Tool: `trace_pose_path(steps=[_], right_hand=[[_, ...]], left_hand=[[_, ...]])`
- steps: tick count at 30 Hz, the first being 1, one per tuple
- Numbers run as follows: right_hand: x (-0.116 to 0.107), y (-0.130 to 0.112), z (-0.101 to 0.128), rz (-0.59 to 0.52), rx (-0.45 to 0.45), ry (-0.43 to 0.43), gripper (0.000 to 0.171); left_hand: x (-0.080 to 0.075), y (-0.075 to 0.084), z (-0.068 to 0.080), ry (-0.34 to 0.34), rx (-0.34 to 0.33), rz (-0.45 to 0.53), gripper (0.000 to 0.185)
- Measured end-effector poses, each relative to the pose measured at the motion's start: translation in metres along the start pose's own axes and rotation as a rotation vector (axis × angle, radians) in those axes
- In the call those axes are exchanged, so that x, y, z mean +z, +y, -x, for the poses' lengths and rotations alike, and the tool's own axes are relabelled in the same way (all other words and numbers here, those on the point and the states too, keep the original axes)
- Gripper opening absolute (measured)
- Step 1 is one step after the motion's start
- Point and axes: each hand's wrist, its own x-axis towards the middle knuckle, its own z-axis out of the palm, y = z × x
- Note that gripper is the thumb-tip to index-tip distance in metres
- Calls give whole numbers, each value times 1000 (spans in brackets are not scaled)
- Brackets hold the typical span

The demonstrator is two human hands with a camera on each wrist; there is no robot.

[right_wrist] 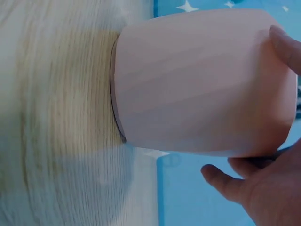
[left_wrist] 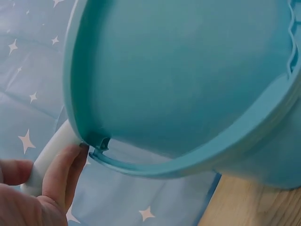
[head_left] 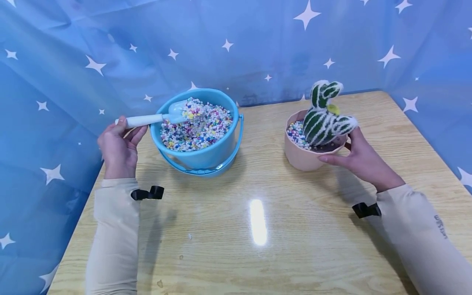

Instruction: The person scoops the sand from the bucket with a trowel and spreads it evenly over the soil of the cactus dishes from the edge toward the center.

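My left hand (head_left: pixel 119 147) grips the white handle of a small scoop (head_left: pixel 147 119); its pale blue blade rests on the coloured pebbles in a blue bucket (head_left: pixel 217 153). In the left wrist view my fingers (left_wrist: pixel 61 174) curl round that handle (left_wrist: pixel 49 157) beside the bucket wall (left_wrist: pixel 188 80). My right hand (head_left: pixel 355 157) holds the right side of a pink pot (head_left: pixel 300 159), thumb along its rim. A green and white toy cactus (head_left: pixel 322 116) stands in the pot among pebbles. The right wrist view shows the pot wall (right_wrist: pixel 197 84) with my fingers (right_wrist: pixel 225 183) round it.
The wooden table (head_left: pixel 258 221) carries the bucket at the left and the pot at the right, with a light glare in the middle. The bucket's handle lies down around its base. A blue cloth with white stars (head_left: pixel 236 45) hangs behind and at both sides.
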Motion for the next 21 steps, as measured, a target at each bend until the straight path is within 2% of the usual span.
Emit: trace_pose_path(steps=[6,12,21], right_hand=[[2,0,1,57,9,20,97],[-1,0,0,15,2,-17,101],[2,0,2,52,75,-17,101]], left_hand=[[5,-3,3,-6,16,28,22],[15,-5,9,-42,20,53,19],[35,-11,15,-61,21,38,17]])
